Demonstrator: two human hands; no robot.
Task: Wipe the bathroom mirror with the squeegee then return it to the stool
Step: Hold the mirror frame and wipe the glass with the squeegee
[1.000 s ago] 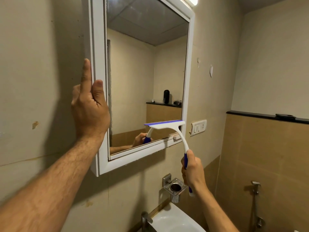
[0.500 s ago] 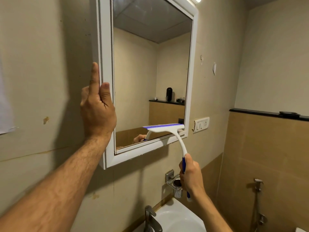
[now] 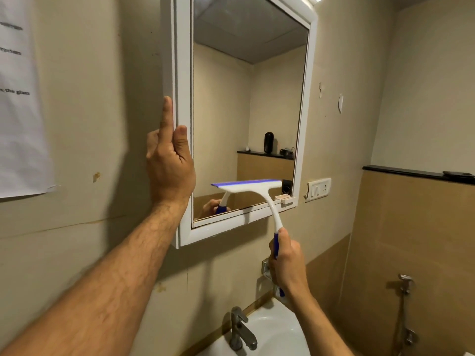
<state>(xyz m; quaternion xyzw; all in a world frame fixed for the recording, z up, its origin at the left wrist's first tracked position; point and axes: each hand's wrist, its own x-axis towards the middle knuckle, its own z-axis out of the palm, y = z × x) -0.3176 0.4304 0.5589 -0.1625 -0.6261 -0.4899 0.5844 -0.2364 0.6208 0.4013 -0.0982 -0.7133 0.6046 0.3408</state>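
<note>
Squeegee lower on mirror than a second ago, stroke nearly out. Right hand fingers wrapped round handle; left hand fingers straight, bracing frame.

Glossy white plastic squeegee, reflective glass mirror, metal tap.
</note>
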